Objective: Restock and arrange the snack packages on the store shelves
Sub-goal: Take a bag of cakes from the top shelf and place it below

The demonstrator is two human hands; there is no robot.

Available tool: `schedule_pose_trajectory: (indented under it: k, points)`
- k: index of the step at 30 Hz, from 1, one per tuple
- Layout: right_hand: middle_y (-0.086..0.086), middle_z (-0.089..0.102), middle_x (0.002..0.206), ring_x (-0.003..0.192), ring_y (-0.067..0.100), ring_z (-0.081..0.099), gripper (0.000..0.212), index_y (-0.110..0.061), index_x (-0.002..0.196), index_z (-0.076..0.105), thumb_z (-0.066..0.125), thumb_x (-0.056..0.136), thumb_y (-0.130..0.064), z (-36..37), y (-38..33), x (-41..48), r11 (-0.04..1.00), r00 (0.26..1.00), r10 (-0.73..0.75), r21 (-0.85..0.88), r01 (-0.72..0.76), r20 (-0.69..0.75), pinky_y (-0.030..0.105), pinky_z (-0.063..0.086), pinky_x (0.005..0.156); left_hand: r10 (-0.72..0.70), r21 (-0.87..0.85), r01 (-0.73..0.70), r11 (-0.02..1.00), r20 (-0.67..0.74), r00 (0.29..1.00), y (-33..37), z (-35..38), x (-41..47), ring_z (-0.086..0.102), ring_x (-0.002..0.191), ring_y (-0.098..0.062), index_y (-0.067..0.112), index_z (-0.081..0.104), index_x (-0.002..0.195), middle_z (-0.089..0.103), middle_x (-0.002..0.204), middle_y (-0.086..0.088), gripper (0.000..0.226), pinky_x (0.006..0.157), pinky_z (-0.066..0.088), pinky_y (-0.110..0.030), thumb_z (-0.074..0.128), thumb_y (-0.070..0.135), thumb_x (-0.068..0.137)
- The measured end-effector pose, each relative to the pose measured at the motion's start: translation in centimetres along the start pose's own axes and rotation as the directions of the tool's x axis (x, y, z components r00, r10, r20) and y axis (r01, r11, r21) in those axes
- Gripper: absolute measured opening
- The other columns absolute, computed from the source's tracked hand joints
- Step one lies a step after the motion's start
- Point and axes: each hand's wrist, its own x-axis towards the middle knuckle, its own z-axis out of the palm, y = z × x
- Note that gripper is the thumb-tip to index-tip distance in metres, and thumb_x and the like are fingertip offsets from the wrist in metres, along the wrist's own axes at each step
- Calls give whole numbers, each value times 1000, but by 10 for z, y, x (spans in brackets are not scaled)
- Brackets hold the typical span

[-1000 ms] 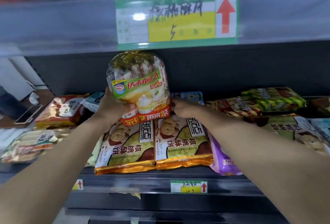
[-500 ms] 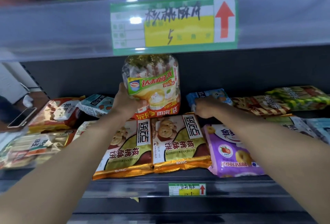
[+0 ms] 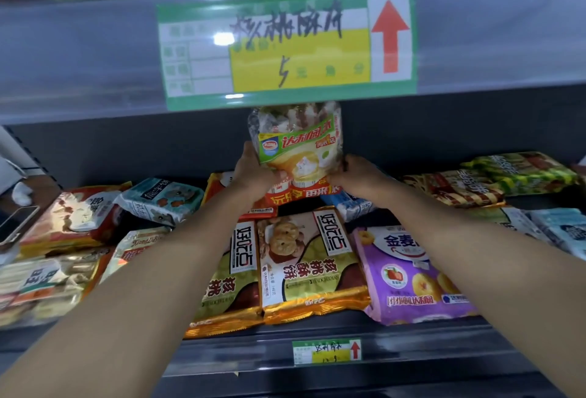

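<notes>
- While both arms reach into the shelf (image 3: 444, 345), the left hand (image 3: 253, 172) and the right hand (image 3: 358, 175) clamp the snack bag (image 3: 299, 144) between them, each with its fingers curled round a lower side edge.
- Held upright between the 2 hands, the snack bag is clear at the top, with a green label facing the camera and a red strip at its base. Its top sits just under the big price label (image 3: 285, 48) on the shelf edge above.
- Just below the hands, a left cookie pack (image 3: 231, 283) and a right cookie pack (image 3: 310, 264), 2 gold-edged packs of the same kind, lie flat side by side with their long edges touching. The left forearm crosses over the left one.
- Under the right forearm a purple pack (image 3: 409, 274) lies flat, just beside the right cookie pack.
- Beneath the right hand a blue-and-white pack (image 3: 352, 205) pokes out. Whether the bag's base touches it cannot be told.
- Just left of the left hand lies an orange pack (image 3: 218, 185), and farther left a teal pack (image 3: 158, 199) rests tilted on other packs.
- To the right of the right hand, a brown pack (image 3: 453, 188) and a green-and-yellow striped pack (image 3: 523, 169) lie towards the back.
- Well below the hands, a small price label (image 3: 326, 351) with a red arrow sits on the shelf's front edge.
</notes>
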Motion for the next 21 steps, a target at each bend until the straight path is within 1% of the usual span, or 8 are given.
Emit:
schedule_pose_trajectory:
  k: [4,6,8,10,12,14,18,21]
  points:
    - [8,63,117,100,18,59,37,-6,120,58,65,84,-10,0,4,9,992,997,65,109,-61,-37,29,48,85,42,32,-42,999,10,999,5,3,0,57,102,-19,12,41,121,60,112,-4,54,86,47,-33,71,2,77]
    - [7,62,119,105,19,59,47,-6,123,56,70,79,-10,6,1,14,985,996,87,150,-89,18,29,47,88,68,79,-65,995,-32,997,6,-5,1,58,99,-20,11,41,119,60,108,-3,50,85,49,-35,70,3,79]
    - [6,61,125,109,21,59,63,-8,127,52,75,69,-16,15,-2,16,984,993,74,152,-88,95,34,47,96,81,120,-75,990,-44,996,6,-16,2,55,94,-16,12,41,115,58,102,1,46,81,45,-30,69,2,80]
    - [6,54,133,114,22,55,82,-8,135,40,76,64,-25,24,-3,17,991,983,84,85,-99,163,34,46,96,88,157,-82,984,-26,996,3,-22,2,54,93,-15,16,40,110,56,99,3,45,80,42,-29,70,2,80]
    - [11,46,134,117,26,51,75,-5,141,24,66,81,-20,27,-3,14,994,978,112,-31,-108,175,30,43,87,92,166,-91,982,2,996,1,-22,1,54,93,-14,15,39,110,56,99,4,45,80,42,-28,69,2,80]
    - [13,47,132,114,26,53,70,-3,141,19,60,87,-19,24,3,16,988,979,135,-90,-122,153,31,45,85,94,155,-97,983,27,995,4,-18,0,54,92,-13,12,41,115,56,100,3,45,79,41,-27,69,1,81]
    - [9,57,120,94,22,64,49,-4,126,39,64,84,-12,7,12,20,987,980,159,6,-161,121,30,55,79,98,80,-104,991,82,992,7,-3,3,57,96,-17,13,41,111,58,103,1,45,82,46,-31,69,1,79]
    - [12,60,120,90,20,63,47,-4,125,47,64,82,-11,-4,18,19,986,984,163,4,-164,72,24,55,64,85,10,-87,996,106,991,3,9,4,59,99,-19,17,39,108,58,101,2,47,83,48,-32,71,0,77]
